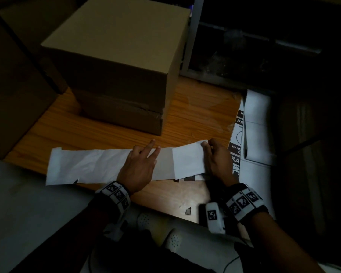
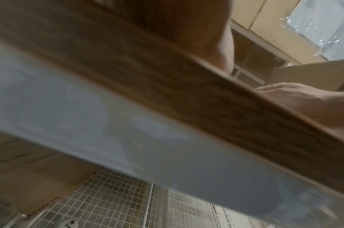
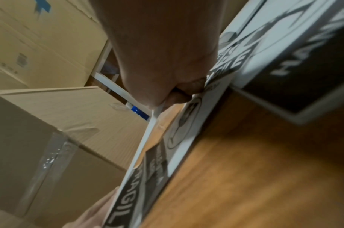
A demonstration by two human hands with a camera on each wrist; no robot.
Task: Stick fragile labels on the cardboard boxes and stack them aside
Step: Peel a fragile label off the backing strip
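A long white strip of label backing [image 1: 83, 166] lies face down along the wooden table's [image 1: 106, 131] near edge. My left hand [image 1: 140, 164] rests flat on it with straight fingers. My right hand [image 1: 215, 156] pinches the far corner of a white label [image 1: 187, 160] at the strip's right end. In the right wrist view that hand [image 3: 167, 64] grips the lifted fragile label [image 3: 184, 126], printed side down. Two stacked cardboard boxes [image 1: 118, 56] stand just behind, the top one bare.
More fragile labels and white sheets [image 1: 252, 131] lie at the table's right edge. A dark cardboard box [image 1: 14, 95] stands at the left. A metal shelf frame [image 1: 191, 40] rises behind the boxes. My shoes [image 1: 161, 229] show on the floor below.
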